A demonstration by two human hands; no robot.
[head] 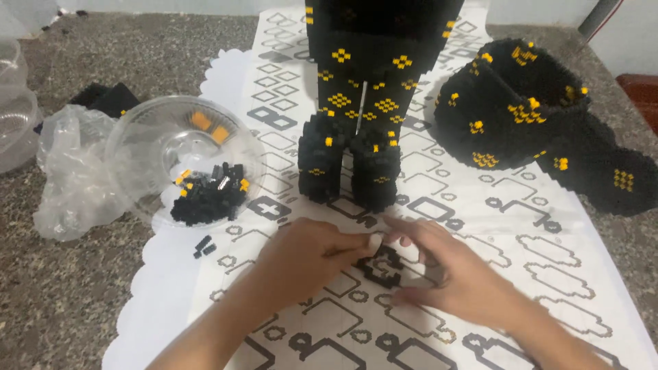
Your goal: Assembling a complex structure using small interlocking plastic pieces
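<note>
Across the speckled stone counter [82,294] lies a white printed pattern sheet [480,226]. On it stands a tall black-and-yellow brick figure [356,137], then a clear plastic bowl of loose bricks [205,195]. My left hand [301,264] and right hand [449,270] meet at a small flat black brick ring [382,268] — fingertips narrowed, pressing it against the sheet.

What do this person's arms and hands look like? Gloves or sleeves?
Both are bare: no gloves, sleeves, rings, watch or bracelets show. The left hand and right hand have short nails, and the forearms are uncovered down to the picture's lower edge.
</note>
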